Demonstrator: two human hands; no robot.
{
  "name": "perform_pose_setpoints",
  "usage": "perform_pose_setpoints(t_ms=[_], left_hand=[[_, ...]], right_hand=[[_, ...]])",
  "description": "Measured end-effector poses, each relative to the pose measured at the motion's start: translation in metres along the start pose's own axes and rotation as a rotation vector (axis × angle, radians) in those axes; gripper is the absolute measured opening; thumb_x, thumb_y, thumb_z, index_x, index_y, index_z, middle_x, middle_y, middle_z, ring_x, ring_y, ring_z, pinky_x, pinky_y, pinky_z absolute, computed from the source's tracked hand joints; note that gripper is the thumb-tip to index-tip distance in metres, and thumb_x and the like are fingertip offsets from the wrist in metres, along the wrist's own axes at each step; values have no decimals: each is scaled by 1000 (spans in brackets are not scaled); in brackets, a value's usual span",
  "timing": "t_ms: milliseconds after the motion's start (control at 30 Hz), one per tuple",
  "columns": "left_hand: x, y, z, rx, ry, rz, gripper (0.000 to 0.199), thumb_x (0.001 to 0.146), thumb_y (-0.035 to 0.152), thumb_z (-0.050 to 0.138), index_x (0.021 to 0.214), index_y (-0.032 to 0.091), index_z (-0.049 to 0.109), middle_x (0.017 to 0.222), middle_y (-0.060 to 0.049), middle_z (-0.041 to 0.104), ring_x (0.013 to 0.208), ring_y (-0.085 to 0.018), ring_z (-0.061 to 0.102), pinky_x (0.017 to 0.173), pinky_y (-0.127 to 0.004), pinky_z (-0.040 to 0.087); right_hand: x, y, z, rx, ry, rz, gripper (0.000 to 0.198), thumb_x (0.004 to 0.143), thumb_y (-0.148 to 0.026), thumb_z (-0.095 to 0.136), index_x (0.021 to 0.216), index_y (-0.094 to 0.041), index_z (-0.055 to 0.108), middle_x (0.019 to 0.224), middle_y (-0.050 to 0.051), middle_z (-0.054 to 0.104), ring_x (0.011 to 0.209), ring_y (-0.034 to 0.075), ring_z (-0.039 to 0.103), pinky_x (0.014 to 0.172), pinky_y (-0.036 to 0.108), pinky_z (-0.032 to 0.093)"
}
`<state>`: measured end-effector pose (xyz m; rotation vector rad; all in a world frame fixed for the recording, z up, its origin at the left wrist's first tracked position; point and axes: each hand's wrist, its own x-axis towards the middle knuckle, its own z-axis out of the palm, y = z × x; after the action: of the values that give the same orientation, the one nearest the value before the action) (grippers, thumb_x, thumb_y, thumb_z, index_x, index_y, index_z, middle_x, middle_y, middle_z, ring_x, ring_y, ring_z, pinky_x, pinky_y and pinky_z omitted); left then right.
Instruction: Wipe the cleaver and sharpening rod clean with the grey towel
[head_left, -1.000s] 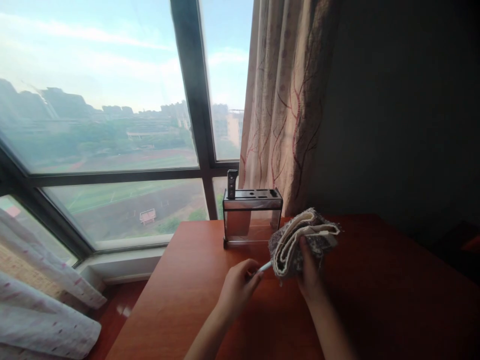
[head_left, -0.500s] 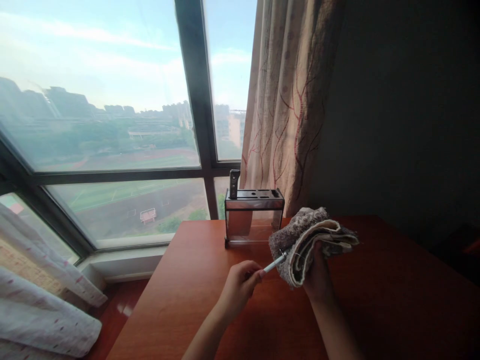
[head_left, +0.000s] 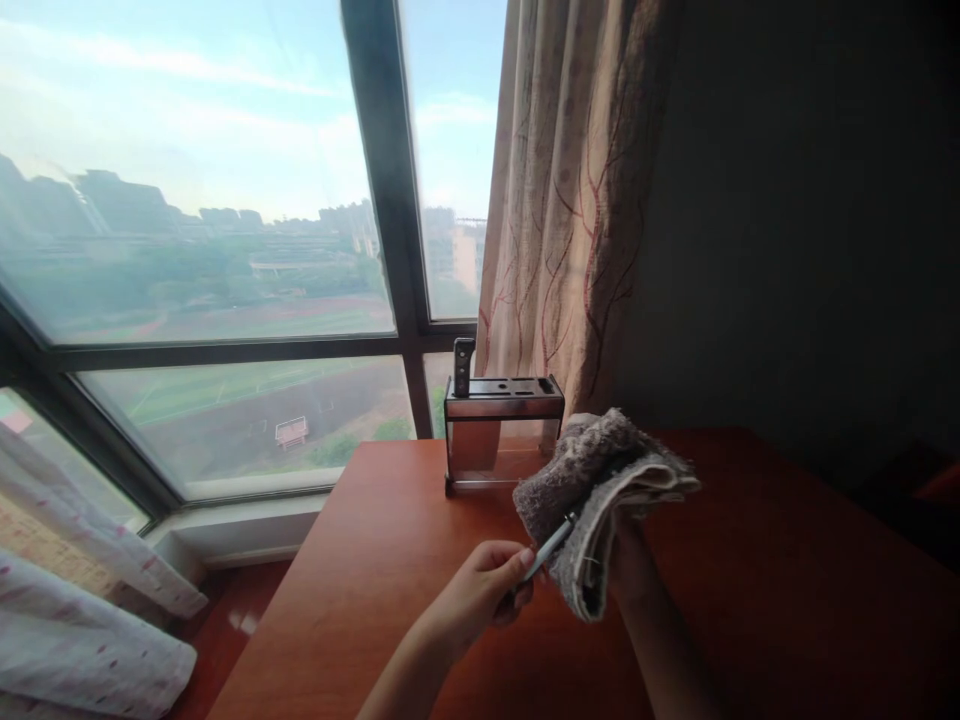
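Note:
My left hand [head_left: 487,580] is closed around a slim pale utensil [head_left: 551,549]. A small dark tip at its far end touches or lies just in front of a folded cloth; the exact kind of utensil cannot be made out. The cloth [head_left: 577,470] is thick, grey and fuzzy, with lighter edges, folded in several layers. My right hand [head_left: 628,555] grips it from underneath, its fingers mostly hidden by the folds. Behind the cloth, a knife block [head_left: 504,408] with clear sides and a slotted dark top stands upright on the table. One black-handled knife [head_left: 463,366] sits in its left slot.
The reddish-brown wooden table [head_left: 360,560] extends under both hands. Large windows [head_left: 225,250] lie to the left, with a beige curtain [head_left: 570,200] behind the block. A pale curtain [head_left: 90,640] hangs at lower left, and a dark wall [head_left: 787,220] rises at right.
The cloth has shifted slightly left and opened out a little at its folds. My left hand has turned and lowered slightly, so the utensil points more steeply upward across the cloth.

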<state>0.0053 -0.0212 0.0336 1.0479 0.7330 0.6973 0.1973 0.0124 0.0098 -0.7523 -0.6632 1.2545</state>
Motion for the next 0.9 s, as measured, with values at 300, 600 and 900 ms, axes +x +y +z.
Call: perform_pose_setpoints(t_ms=[300, 600, 900], left_hand=[[6, -4, -5, 731, 503, 422, 14, 77, 29, 65, 75, 18, 56, 69, 1, 54, 60, -11, 45, 54, -23, 32], [3, 2, -10, 777, 501, 468, 22, 80, 35, 64, 68, 16, 62, 63, 1, 51, 56, -11, 46, 52, -23, 32], [2, 1, -2, 172, 76, 4, 43, 80, 55, 54, 74, 14, 60, 49, 8, 38, 35, -5, 24, 35, -21, 13]], right_hand=[[6, 1, 23, -2, 195, -82, 53, 60, -35, 83, 109, -26, 64, 98, 0, 73, 92, 21, 67, 79, 33, 54], [8, 4, 5, 70, 125, -58, 51, 52, -34, 86, 99, -29, 66, 89, -3, 73, 84, 19, 67, 75, 31, 55], [7, 8, -5, 93, 62, 55, 44, 55, -43, 84, 90, -25, 67, 85, -2, 72, 75, 19, 66, 65, 30, 56]])
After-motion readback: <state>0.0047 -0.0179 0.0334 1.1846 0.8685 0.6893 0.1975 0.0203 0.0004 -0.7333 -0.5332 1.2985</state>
